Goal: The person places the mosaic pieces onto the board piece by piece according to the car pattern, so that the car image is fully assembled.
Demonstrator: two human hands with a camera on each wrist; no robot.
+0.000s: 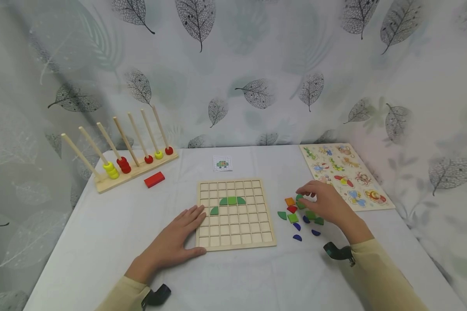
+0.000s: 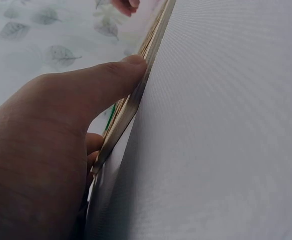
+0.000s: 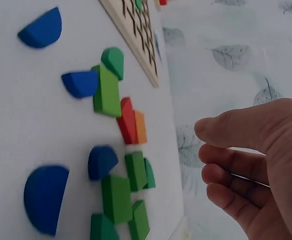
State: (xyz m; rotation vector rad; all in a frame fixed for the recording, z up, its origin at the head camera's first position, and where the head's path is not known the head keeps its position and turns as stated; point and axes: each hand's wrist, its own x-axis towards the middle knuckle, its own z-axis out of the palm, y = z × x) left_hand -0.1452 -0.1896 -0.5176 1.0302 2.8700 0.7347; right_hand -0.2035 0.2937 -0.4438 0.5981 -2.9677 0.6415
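Observation:
A wooden grid board point(image 1: 233, 248) lies mid-table. In its cells sit a light green square point(image 1: 232, 201) and three darker green quarter-circle pieces, one being the lower-left piece point(image 1: 214, 211). My left hand point(image 1: 171, 242) rests against the board's left edge, fingers extended; in the left wrist view the thumb point(image 2: 113, 77) touches the frame's side. My right hand point(image 1: 327, 203) hovers over loose pieces right of the board, its fingers slightly bent and nothing visible between them in the right wrist view. Among these pieces are an orange square point(image 1: 289, 201), a red quarter-circle point(image 1: 292, 209), and several green and blue pieces point(image 3: 46, 200).
Behind the board lies a small pattern card point(image 1: 222, 163). A wooden peg stand point(image 1: 136, 172) with red and yellow rings stands back left, with a red block point(image 1: 154, 179) before it. An animal picture puzzle point(image 1: 346, 172) lies back right. A leaf-printed curtain point(image 1: 233, 86) hangs behind the table.

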